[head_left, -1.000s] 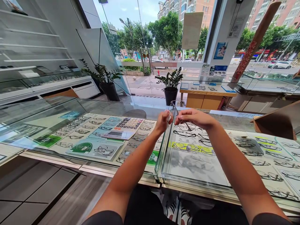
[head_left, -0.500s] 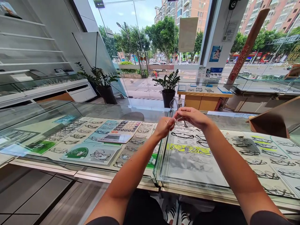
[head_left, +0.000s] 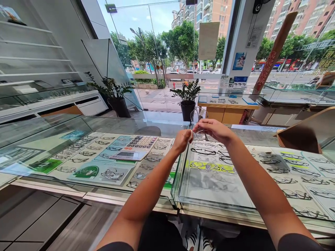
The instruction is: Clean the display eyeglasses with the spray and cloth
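Over the glass showcase [head_left: 180, 190], I hold up a thin-rimmed pair of glasses [head_left: 195, 114] with clear lenses. My right hand [head_left: 216, 130] pinches the frame from the right, its fingers bent over and partly hiding it. Close against it, my left hand [head_left: 182, 141] is closed, with thumb and fingertips pressed at the glasses' left side. A small pale bit shows at the left thumb; what it is I cannot make out. Below the hands, rows of spectacle frames [head_left: 203, 151] lie inside the showcase.
A calculator [head_left: 138, 148] rests on the left counter's glass, beside a leaflet with a green patch [head_left: 86, 171]. A brown wooden stand [head_left: 300, 137] is at the right. Beyond are potted plants [head_left: 187, 108], a low display table [head_left: 227, 113] and the glass door.
My left hand has shifted slightly left and down at the glasses. The right hand keeps almost the same place, and the view has tilted a little.
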{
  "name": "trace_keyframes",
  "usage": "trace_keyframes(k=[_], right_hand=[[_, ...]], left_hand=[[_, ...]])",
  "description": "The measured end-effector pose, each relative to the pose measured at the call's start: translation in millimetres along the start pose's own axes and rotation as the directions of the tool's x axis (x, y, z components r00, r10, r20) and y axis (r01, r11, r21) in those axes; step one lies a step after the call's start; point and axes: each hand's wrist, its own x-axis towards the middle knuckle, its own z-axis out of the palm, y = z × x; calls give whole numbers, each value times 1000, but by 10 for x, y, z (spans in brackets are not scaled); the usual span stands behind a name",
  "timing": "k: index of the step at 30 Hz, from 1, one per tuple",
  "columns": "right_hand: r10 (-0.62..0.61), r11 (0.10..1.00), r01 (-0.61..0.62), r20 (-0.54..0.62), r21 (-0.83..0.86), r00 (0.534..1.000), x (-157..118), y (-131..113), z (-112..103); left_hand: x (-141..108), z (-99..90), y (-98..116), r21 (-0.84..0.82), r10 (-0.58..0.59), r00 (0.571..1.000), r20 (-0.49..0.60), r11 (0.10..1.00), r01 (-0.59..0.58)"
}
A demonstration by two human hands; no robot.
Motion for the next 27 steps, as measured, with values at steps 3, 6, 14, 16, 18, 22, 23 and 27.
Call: trace_keyframes(k=[3,6,14,16,18,22,23,27], right_hand=[[-22,1000,22,-31,-4,999,-10,-13,-51],[-34,999,33,-43,-15,998,-31,-48,-82],[-71,995,65,-88,-70,994,-108,-198,-72],[-80,994,73,-94,-77,992,-121,-219,-75],[-88,994,81,-94,-74,992,-131,-235,-81],[-93,993,86,-89,-75,992,-140,-258,-97],[-95,993,88,-89,-79,991,-141,-261,-101],[-129,988,121,-83,-91,988,-146,-273,-125]], left_hand=[[125,-148,-240,83,-50,993,-108,995,59],[225,-308,-523,189,-148,970,-194,965,185],[219,-508,-1074,405,-297,933,-204,842,357],[209,-535,-1139,428,-315,928,-199,824,372],[202,-554,-1178,441,-330,924,-195,812,383],[189,-561,-1185,440,-350,918,-187,805,397],[187,-558,-1179,437,-353,917,-188,806,400],[192,-555,-1149,413,-364,906,-216,807,422]])
